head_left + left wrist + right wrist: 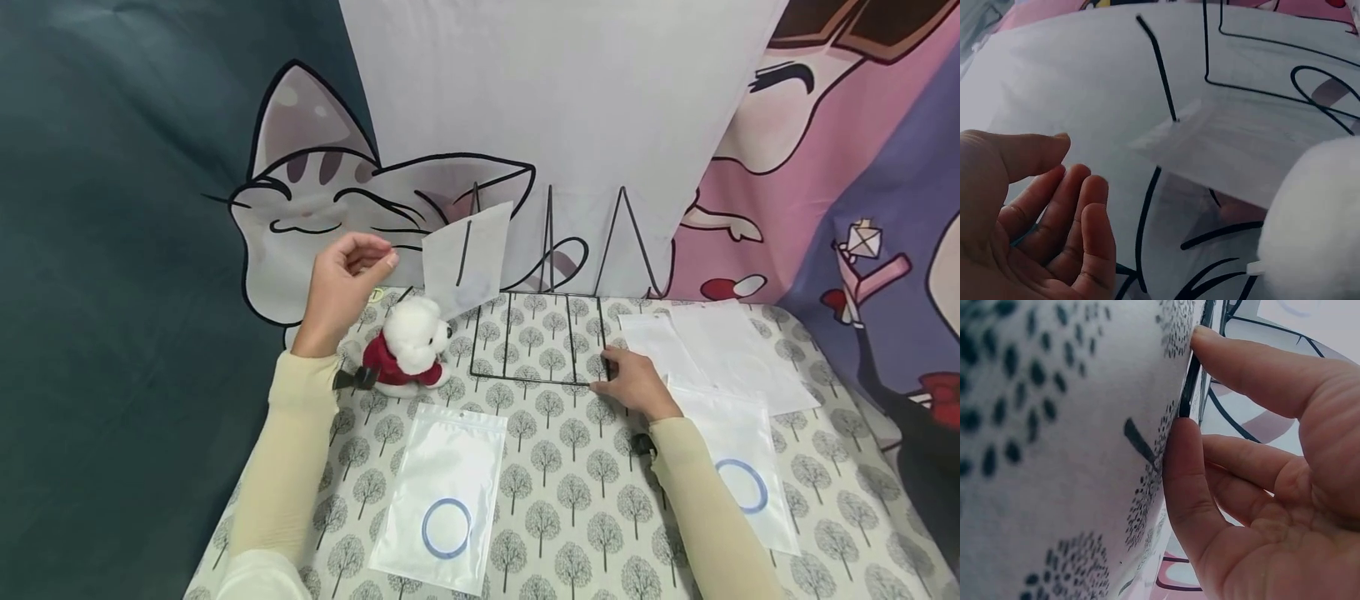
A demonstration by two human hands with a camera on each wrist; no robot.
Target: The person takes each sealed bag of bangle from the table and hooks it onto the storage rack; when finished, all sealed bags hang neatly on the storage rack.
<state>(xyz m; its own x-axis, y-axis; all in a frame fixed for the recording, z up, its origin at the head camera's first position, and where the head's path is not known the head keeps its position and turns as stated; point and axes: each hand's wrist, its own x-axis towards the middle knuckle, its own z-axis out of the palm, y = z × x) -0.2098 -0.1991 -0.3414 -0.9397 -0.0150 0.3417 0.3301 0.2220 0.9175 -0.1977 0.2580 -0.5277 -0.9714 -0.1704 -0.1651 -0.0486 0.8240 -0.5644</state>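
Observation:
A black wire rack (525, 380) stands near the back of the table, with several wires bent upward. On its left upright wire hangs a white plastic bag (487, 258), tilted, the wire passing through near its top edge in the left wrist view. My left hand (341, 279) is raised left of that bag, fingers loosely curved around nothing. Below it sits a white plush dog (412, 329) in a red outfit. At the rack's front right corner my right hand (633, 383) pinches the base wire between thumb and index finger (1188, 469), close over the tablecloth.
A white zip bag with a blue ring print (442, 442) lies at the front centre. More flat white bags (727, 350) overlap at the right, one with a blue ring. Printed curtains (562, 100) hang directly behind the table.

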